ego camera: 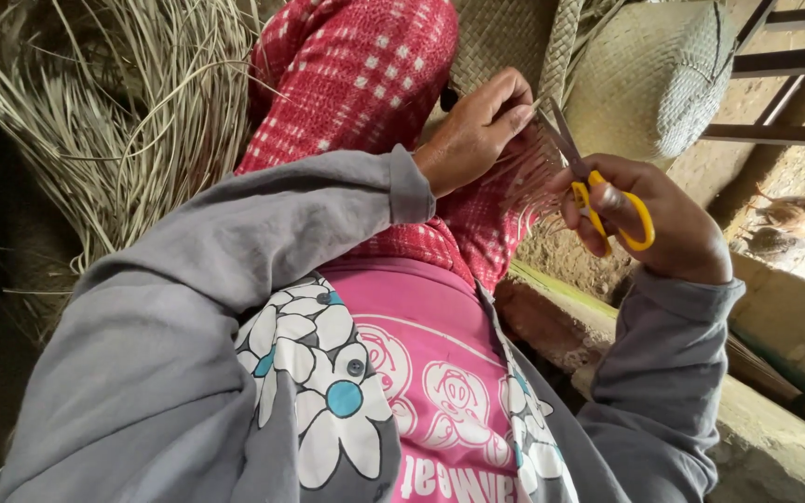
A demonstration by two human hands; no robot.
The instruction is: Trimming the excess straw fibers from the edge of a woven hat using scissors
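My left hand (pixel 473 130) pinches the edge of a woven straw mat (pixel 505 37) that lies over my raised knee, where loose strand ends (pixel 528 172) stick out in a fringe. My right hand (pixel 649 219) grips yellow-handled scissors (pixel 593 186), fingers through the loops. The blades point up and left into the fringe, just below my left fingers. Both arms are in grey sleeves.
A big bundle of dry straw strands (pixel 114 112) lies at the left. A woven straw hat or basket (pixel 654 79) sits at the upper right, next to dark wooden rails (pixel 784 65). A rough stone ledge (pixel 784 438) runs along the right. My lap is in red checked cloth (pixel 347 74).
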